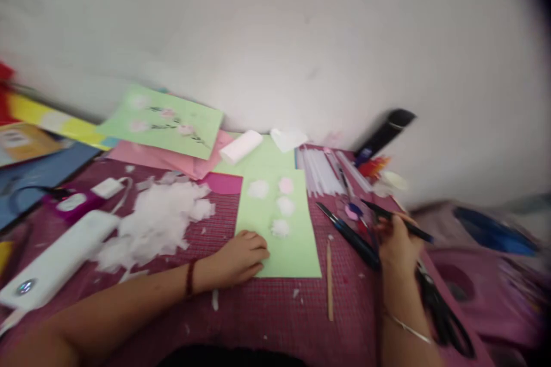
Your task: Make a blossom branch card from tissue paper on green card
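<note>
My left hand (237,258) lies on the lower left corner of a light green sheet (297,255), fingers flat and slightly bent. Four small fluffy tufts rest on that sheet, among them a pale pink tuft (286,185) and a white tuft (280,228). At the table's right side, my right hand (400,243) is closed around a slim black pen (417,232); blur hides its exact kind. Left of this hand lies a dark pen-like tool (350,235) with a pointed tip. A wooden stick (329,281) lies between the sheet and my right arm.
A heap of torn white tissue (161,218) and a white power bank (58,261) are on the left. Behind stand a green card with pink blossoms (172,123) and a white roll (241,146). Glue sticks (321,171), a black tube (383,135) and black-handled scissors (443,309) occupy the right.
</note>
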Available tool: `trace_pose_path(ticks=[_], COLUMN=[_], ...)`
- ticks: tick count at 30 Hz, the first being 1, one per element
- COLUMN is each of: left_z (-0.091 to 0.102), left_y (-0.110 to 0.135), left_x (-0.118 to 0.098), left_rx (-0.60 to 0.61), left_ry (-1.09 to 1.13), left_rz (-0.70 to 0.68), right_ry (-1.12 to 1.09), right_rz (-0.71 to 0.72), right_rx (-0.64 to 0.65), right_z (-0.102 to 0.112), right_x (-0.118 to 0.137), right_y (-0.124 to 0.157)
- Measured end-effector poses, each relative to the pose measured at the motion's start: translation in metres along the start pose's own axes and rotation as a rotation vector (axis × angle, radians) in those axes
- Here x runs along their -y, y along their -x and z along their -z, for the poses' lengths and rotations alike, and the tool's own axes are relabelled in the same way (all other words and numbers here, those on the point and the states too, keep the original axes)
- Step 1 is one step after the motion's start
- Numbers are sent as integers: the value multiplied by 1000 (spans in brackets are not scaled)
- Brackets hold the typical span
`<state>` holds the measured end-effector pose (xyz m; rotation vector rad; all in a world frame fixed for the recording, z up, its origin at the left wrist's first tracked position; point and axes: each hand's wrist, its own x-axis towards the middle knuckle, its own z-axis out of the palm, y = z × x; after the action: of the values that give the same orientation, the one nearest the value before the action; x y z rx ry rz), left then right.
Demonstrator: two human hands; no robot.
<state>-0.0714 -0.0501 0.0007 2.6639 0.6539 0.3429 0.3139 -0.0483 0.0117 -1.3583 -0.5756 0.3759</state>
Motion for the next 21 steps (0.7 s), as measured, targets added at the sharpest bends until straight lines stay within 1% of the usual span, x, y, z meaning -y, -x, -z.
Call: trace_pose_path(ticks=[1,3,7,12,16,19,21], left_z=[-1,-3,-4,-2,-2,-2,-2], left_y=[-1,-1,-1,-2,-2,-2,-3], left_x=[2,5,3,2,4,4,4], left_rx=[-3,6,32,44,45,42,40], left_ry=[28,59,59,65,62,69,73], left_rz=[-6,-14,-6,3,-1,-3,-5], right_ry=[14,6,-21,-2,82,205,380], right_rz=[6,25,97,147,147,171,230], right_rx=[-34,-36,62,279,435,595,669], right_z=[11,19,14,12,11,4,-8], right_x=[-3,-8,-11,-9,-6,0,3], right_y=[-2,-5,-5,-1,5,15,20])
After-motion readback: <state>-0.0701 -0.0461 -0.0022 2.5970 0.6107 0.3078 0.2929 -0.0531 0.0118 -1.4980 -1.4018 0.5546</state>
